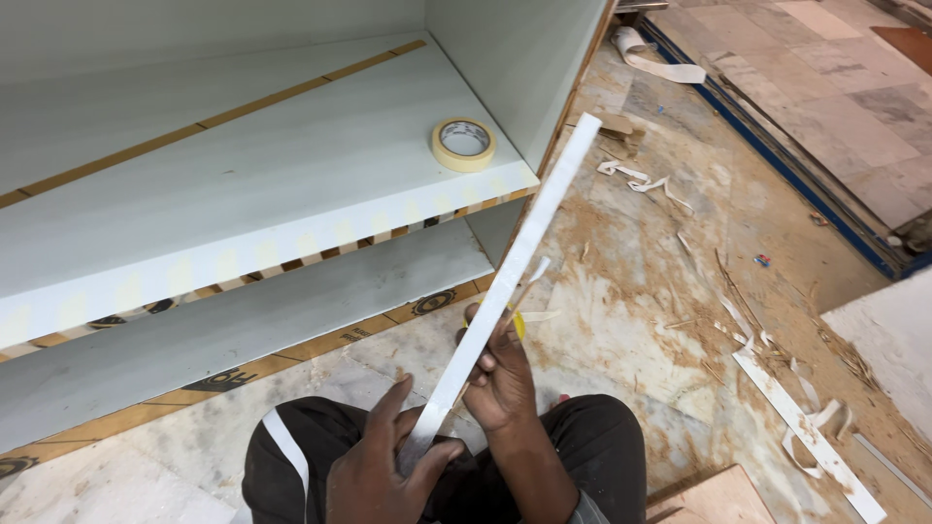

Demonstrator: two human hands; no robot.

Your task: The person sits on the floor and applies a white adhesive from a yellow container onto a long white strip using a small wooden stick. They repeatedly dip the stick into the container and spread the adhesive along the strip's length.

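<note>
Landmark: the white strip (505, 291) — a long, thin, pale band held slantwise, its far end up beside the cabinet's side panel, its near end down at the person's lap.
Left hand: the left hand (379, 466) is at the strip's near end, thumb on top and fingers curled beneath, pinching the strip flat between them.
Right hand: the right hand (500, 374) sits a little farther up the strip, fingers closed around it from the right side; a small yellow tool (519, 325) peeks out just behind the fingers, touching the strip's edge. What kind of tool it is cannot be told.
Cabinet shelf: the pale shelf (243, 194) lies to the left of the strip, its front edge patched with short bits of tape over brown board.
Tape roll: a roll of cream masking tape (463, 144) rests flat on the shelf, near the strip's far end but apart from it.
Floor: the stone floor (631, 320) to the right of the strip is dusted with sawdust — white offcut strips (806, 427) and curled shavings lie well apart from the hands.
Legs: dark trousers (582, 437) sit under the strip's near end; the person is low to the floor.
</note>
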